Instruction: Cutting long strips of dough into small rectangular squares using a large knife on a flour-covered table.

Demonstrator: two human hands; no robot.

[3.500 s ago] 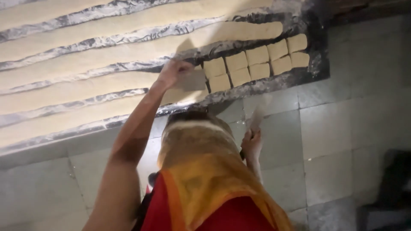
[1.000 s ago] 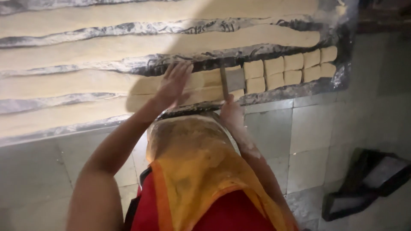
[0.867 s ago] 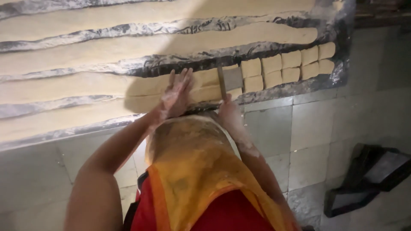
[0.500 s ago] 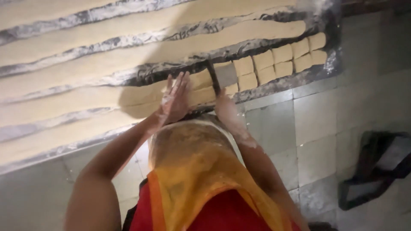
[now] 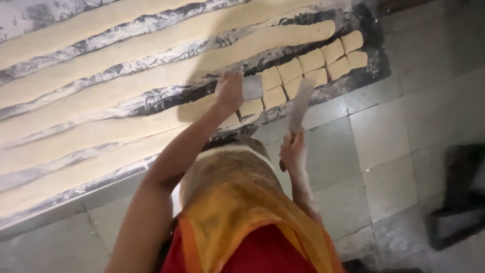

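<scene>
Knife [image 5: 301,103] now lifted off the dough, gripped tight in right hand [image 5: 293,151], where half a second ago it was down by the cut. Left hand [image 5: 229,92] lies flat and unclenched on dough strip [image 5: 166,119], beside cut pieces [image 5: 308,68] on floured slab [image 5: 146,101]. Another slice looks done.

Dough strips [image 5: 151,76]: five. Cut pieces [image 5: 310,60]: nine. Knife [image 5: 300,103]: one.

Pale cream dough strips [image 5: 126,96] run in slanted bands across the dark, flour-streaked counter [image 5: 166,93] in the upper left; matching cream cut pieces [image 5: 313,68] sit upper right. The knife blade [image 5: 300,103] looks dull grey-white. Floor tiles [image 5: 384,146] are pale grey-green. The apron [image 5: 237,202] is mustard-orange over red cloth [image 5: 262,255]
</scene>
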